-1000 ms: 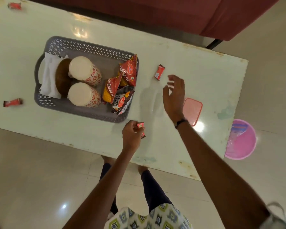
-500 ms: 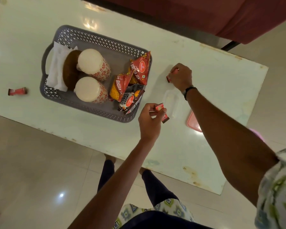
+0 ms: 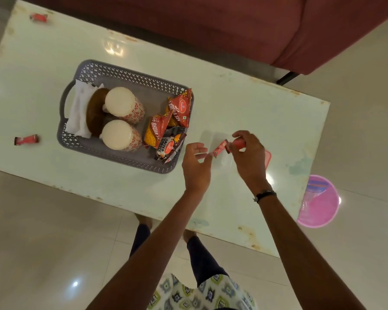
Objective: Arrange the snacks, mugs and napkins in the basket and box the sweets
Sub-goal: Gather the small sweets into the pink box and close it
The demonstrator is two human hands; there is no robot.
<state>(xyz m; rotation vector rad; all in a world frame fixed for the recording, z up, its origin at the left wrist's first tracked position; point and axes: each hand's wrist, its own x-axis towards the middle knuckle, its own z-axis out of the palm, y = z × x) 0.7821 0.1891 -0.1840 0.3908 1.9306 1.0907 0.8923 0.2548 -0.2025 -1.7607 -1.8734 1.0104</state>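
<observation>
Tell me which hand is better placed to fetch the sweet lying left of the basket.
Left. The left hand has spread fingers and is nearer that loose sweet; the right hand has its grip shut on a held sweet.

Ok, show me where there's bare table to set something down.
Widest bare patch: right of the basket, from the far edge down to the right hand. Narrower strips run behind the basket and along the near edge, left of the left hand. Crowded: around both hands, where the right hand pinches a sweet by the pink lid.
</observation>
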